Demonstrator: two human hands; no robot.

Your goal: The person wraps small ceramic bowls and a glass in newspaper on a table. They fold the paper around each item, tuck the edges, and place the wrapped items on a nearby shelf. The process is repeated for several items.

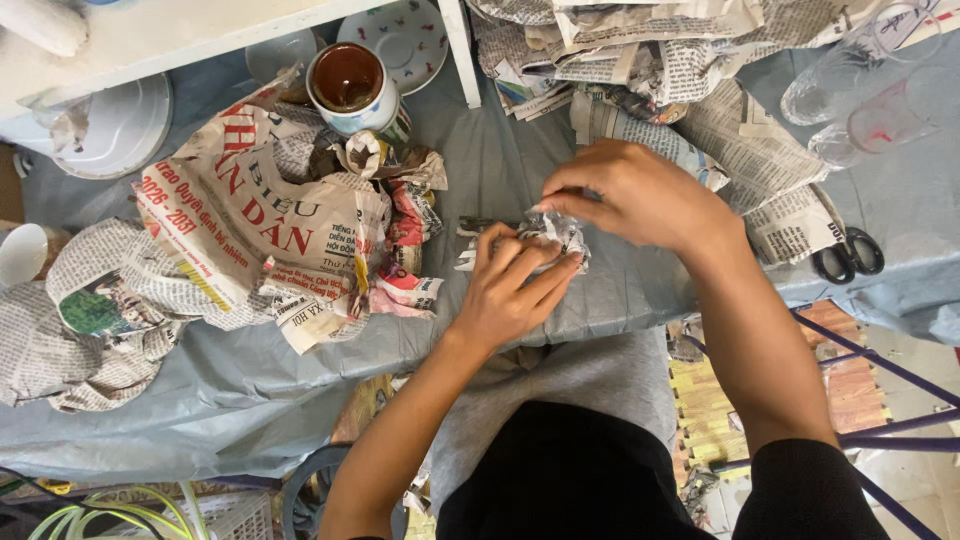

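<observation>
A small newspaper-wrapped bundle (548, 236) lies on the grey sheet (500, 160) in the middle of the view. My left hand (512, 290) is closed around its near side from below. My right hand (640, 195) pinches the paper at the bundle's top edge with thumb and fingers. What is inside the wrapping is hidden.
Crumpled newspaper sheets (260, 220) lie to the left, beside a ceramic mug (350, 88) and plates (400, 35). More newspaper (650, 60) is piled at the back. Clear glasses (870, 95) and black-handled scissors (848, 258) sit at the right. A white table leg (460, 50) stands behind.
</observation>
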